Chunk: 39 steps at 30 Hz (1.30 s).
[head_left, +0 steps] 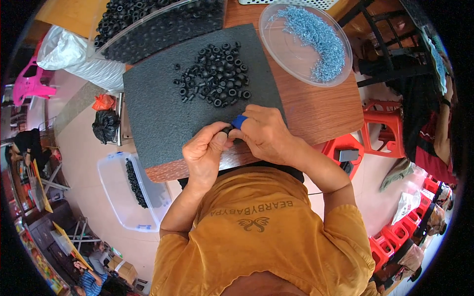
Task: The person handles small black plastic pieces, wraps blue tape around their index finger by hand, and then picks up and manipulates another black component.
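Close together at the near edge of the dark grey mat [153,113], my two hands meet over a small black ring-shaped part. My left hand [205,148] pinches the black part [228,130] between thumb and fingers. My right hand [266,132], with a blue wrap [239,121] on one finger, presses against the same part from the other side; its fingertips are partly hidden. Just beyond my hands lies a loose pile of small black ring-shaped parts [217,74] on the mat.
A clear bin [163,34] of black parts stands at the far left of the wooden table [316,108]. A round clear lid [291,61] holds small pale-blue pieces at the far right. On the floor are a clear box [116,197] and red stools [382,128]. Other people sit around.
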Available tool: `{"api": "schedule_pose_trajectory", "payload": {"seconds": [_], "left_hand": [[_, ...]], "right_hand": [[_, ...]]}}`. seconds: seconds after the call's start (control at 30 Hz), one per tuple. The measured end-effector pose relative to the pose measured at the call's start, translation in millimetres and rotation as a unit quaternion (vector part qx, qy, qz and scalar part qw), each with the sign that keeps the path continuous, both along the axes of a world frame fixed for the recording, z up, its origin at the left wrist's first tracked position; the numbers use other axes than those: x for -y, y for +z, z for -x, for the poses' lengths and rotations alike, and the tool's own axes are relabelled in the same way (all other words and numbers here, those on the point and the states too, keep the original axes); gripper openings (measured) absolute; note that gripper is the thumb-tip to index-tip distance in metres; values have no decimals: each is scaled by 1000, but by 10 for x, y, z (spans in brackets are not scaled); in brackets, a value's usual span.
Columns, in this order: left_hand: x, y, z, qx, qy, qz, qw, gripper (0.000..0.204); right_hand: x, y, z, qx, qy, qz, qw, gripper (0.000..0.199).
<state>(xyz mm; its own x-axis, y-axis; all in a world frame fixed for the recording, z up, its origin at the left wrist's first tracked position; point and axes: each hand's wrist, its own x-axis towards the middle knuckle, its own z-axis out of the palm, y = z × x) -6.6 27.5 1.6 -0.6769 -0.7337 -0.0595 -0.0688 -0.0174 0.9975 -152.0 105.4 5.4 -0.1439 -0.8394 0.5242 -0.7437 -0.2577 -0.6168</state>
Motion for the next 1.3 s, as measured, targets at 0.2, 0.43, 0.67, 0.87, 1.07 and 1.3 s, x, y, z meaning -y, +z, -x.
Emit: {"api": "schedule_pose_trajectory", "payload": {"seconds": [0.2,0.43,0.67,0.87,1.07,1.3], "left_hand": [[31,19,-15,0,-28,31,999,15],[-1,26,-32,-36,-44,-38,998,18],[30,59,-32,-41,-66,-118,990,19],[34,26,24,-86,-44,-211,973,18],[67,-9,32,-94,-8,-266,959,16],[75,12,57,-84,-7,-315,945,18]], "right_hand": [[-22,-15,0,9,4,-6,1000,9],[-53,-21,19,139,-36,-74,987,20],[-70,86,-17,251,-105,-140,952,24],[-44,-25,-121,-3,-99,68,993,14],[-39,-86,-133,36,-60,89,994,18],[-42,-140,-102,83,-46,94,991,20]]}}
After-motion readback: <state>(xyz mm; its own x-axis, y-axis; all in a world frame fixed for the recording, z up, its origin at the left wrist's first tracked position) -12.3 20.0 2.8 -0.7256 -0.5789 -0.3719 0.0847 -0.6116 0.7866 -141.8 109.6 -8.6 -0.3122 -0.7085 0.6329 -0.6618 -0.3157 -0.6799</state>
